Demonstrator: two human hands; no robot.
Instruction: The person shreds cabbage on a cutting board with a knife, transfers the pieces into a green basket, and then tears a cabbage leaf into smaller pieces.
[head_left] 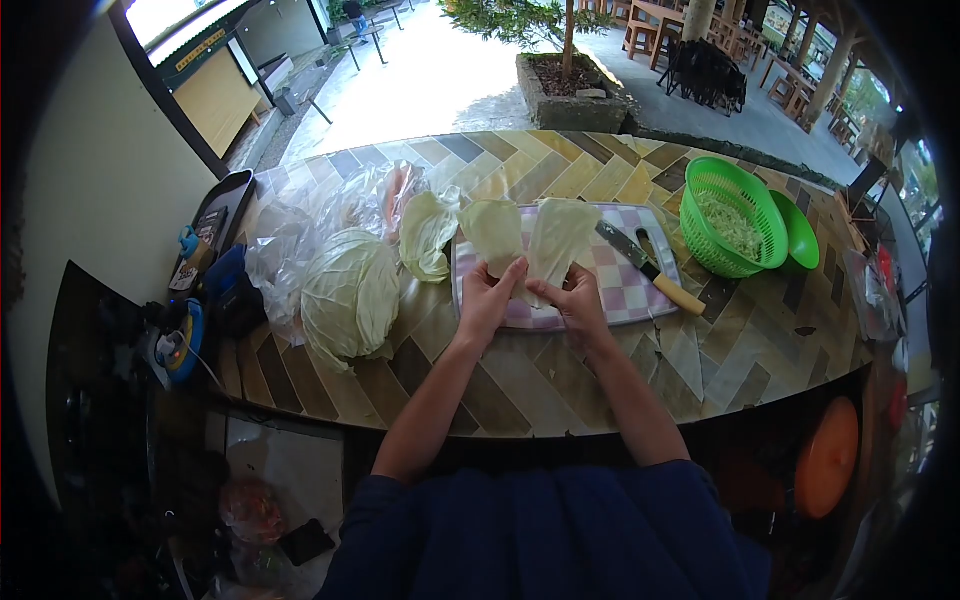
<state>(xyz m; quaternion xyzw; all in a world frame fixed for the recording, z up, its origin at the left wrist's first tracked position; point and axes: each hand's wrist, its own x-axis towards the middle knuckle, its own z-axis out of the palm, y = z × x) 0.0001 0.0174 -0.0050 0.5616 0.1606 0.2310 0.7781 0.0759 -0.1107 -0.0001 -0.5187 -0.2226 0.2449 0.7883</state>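
Observation:
Pale green cabbage leaf pieces are pinched in both my hands over the checkered cutting board [612, 290]. My left hand [488, 300] grips the left cabbage leaf piece [492, 230] by its lower end. In my right hand [574, 305], fingers closed, is the right cabbage leaf piece [562, 238]. The two pieces spread apart at the top, and my thumbs meet close together below. A knife [640, 262] with a light wooden handle lies across the board's right side. Left of the board sit a loose cabbage leaf [427, 237] and a large cabbage head [350, 292].
A green colander [712, 246] with shredded cabbage [732, 222] stands at the right, against a green bowl [797, 232]. Clear plastic bags [280, 245] lie behind the cabbage head. A dark tray [222, 205] is at the counter's left edge. An orange lid-like disc [828, 458] is below right.

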